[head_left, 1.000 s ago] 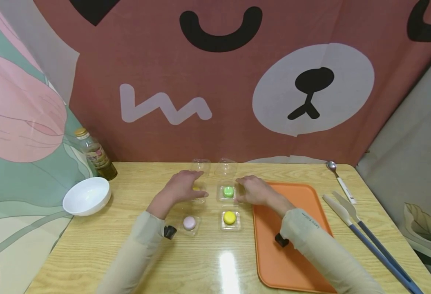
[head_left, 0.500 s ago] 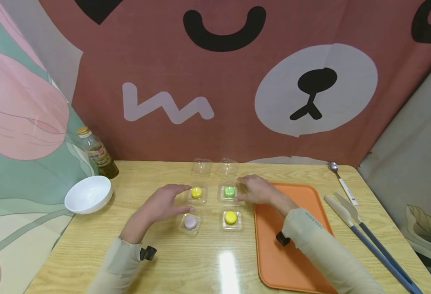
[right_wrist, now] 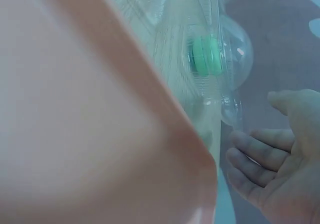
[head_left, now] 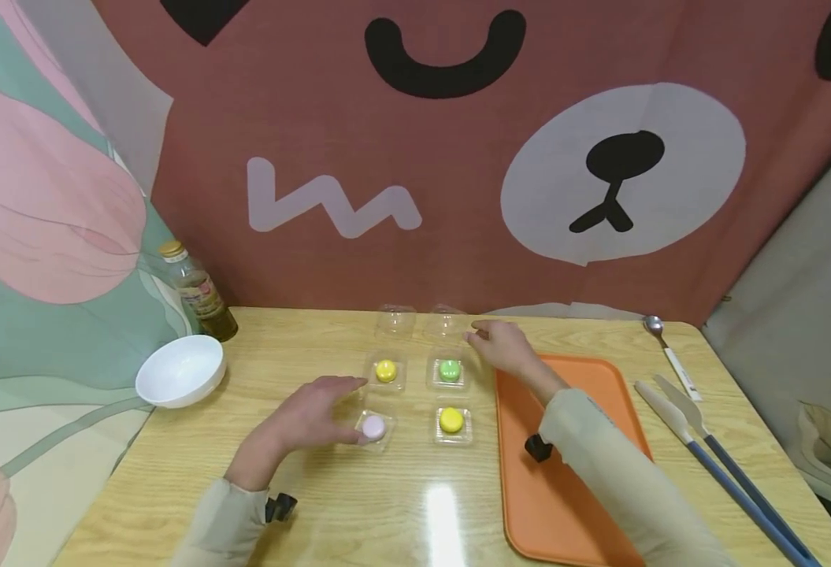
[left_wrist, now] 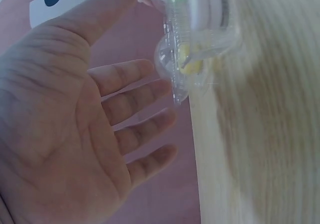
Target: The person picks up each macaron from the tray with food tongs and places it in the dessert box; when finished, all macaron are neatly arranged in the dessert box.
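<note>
My left hand (head_left: 305, 417) reaches over the table beside the lilac macaron (head_left: 373, 428), its thumb close to that macaron's clear box; contact is unclear. Spread, nearly straight fingers (left_wrist: 135, 101) show in the left wrist view, holding nothing. Near the raised clear lid (head_left: 447, 321) at the back right is my right hand (head_left: 506, 346), loosely bent and bare, as the right wrist view confirms. Below that lid sits a green macaron (head_left: 450, 370) in its box. A yellow macaron (head_left: 386, 371) lies to its left, and another yellow macaron (head_left: 450, 420) sits in front.
An orange tray (head_left: 571, 504) lies under my right forearm. Further right are a spoon (head_left: 673, 358) and blue-handled tongs (head_left: 734, 488). A white bowl (head_left: 181, 372) and an oil bottle (head_left: 205, 295) stand at the left. A printed cloth (head_left: 450, 197) hangs behind the table.
My left hand has drawn back from the rear yellow macaron towards the lilac one. My right hand has moved from beside the green macaron up towards its lid.
</note>
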Tool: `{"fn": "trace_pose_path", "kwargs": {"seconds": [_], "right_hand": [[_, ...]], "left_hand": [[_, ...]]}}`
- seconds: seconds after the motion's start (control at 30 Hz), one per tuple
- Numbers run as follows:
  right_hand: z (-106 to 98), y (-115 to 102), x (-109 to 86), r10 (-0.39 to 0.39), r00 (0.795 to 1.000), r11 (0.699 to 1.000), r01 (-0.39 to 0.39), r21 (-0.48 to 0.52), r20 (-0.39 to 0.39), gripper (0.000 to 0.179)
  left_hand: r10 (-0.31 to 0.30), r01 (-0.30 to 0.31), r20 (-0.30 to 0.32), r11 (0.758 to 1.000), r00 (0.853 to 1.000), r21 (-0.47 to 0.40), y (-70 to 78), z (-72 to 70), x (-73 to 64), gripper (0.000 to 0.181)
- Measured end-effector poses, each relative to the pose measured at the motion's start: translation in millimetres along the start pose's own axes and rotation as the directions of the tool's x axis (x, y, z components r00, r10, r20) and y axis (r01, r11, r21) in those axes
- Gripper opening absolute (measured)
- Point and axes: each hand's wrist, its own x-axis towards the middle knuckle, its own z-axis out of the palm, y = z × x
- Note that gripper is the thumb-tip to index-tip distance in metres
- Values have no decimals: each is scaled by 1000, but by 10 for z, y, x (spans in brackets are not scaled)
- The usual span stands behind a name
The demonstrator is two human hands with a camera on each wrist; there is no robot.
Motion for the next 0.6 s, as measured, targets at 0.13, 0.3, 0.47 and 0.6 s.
{"fn": "trace_pose_path", "kwargs": {"seconds": [0.13,0.3,0.47,0.6], "right_hand": [[-4,22,37,54,998,995,-53,80,-14,57],[13,25,95,106,994,980,-107,169,18,57],[35,15,143,161,985,951,-172,256,62,56],[52,10,160,199,974,902,-224,370,105,53]], "left_hand": [[-5,5,10,1000,1000,15,28,39,-4,89],[8,-9,22,999,1000,40,41,64,-6,89],[19,-21,39,998,999,54,37,84,-14,87],[27,-30,50,998,998,51,40,106,-16,86]]}}
